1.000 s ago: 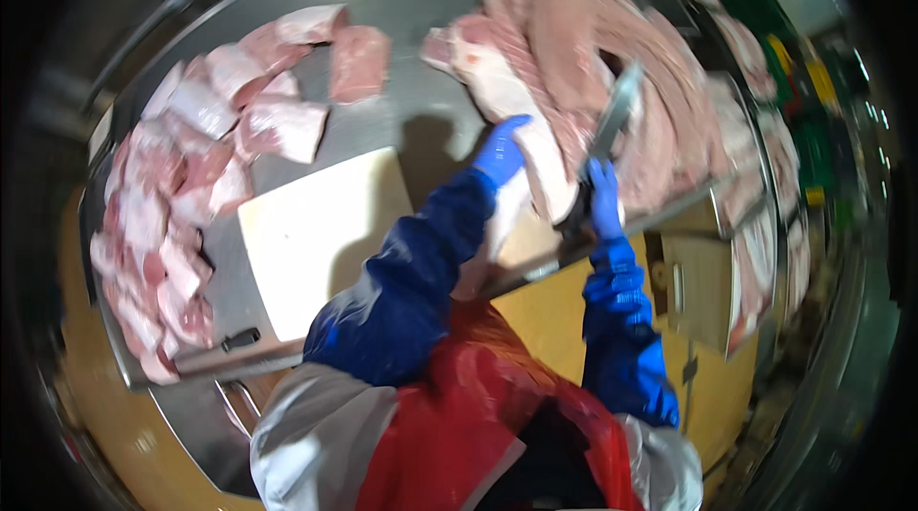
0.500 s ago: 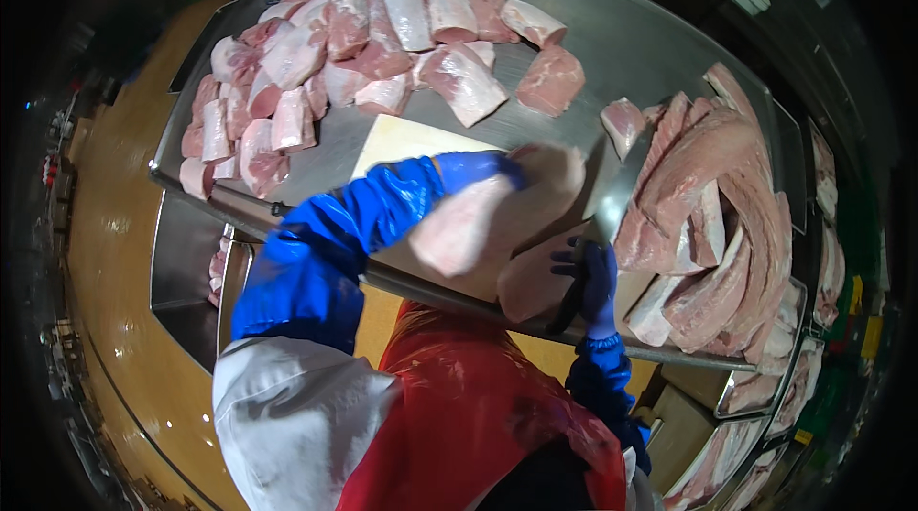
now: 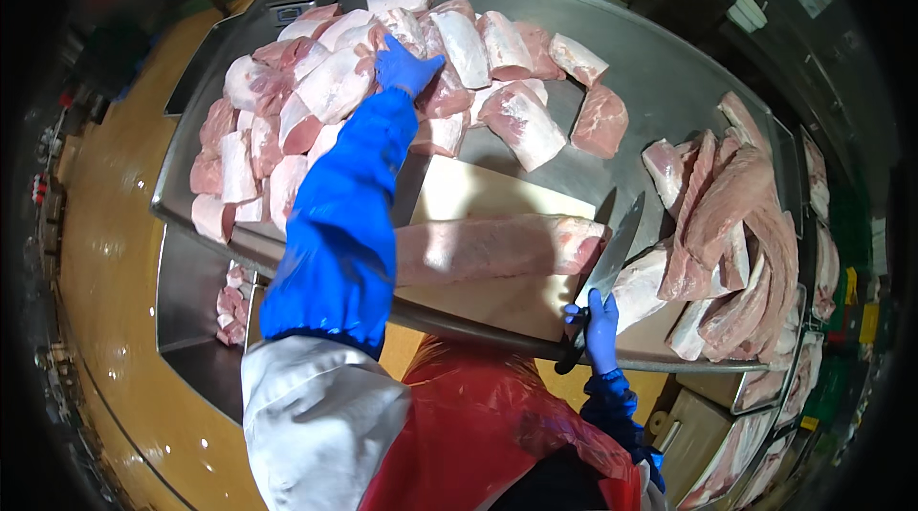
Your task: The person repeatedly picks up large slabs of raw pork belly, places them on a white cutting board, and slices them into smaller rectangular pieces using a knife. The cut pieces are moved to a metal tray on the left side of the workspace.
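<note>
While knife (image 3: 612, 253) overhangs the table edge (image 3: 478, 329), left hand (image 3: 406, 66) reaches.

We are viewing a meat-processing room: raw pork cuts (image 3: 316, 100) are covering a stainless-steel table (image 3: 660, 71) beside a cutting board (image 3: 478, 195).

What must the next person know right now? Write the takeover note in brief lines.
Left hand: blue glove, stretched out to the far pile of cut meat pieces, resting on a piece there.
Right hand: blue glove, gripping the knife at the near table edge, blade pointing away over the board.
Long meat slab: lies across the pale cutting board, uncut, no hand on it.
Uncut long slabs: stacked on the right of the steel table.
Done: many pieces cut and piled far left.
Left: the slab on the board and the right-hand stack.
</note>
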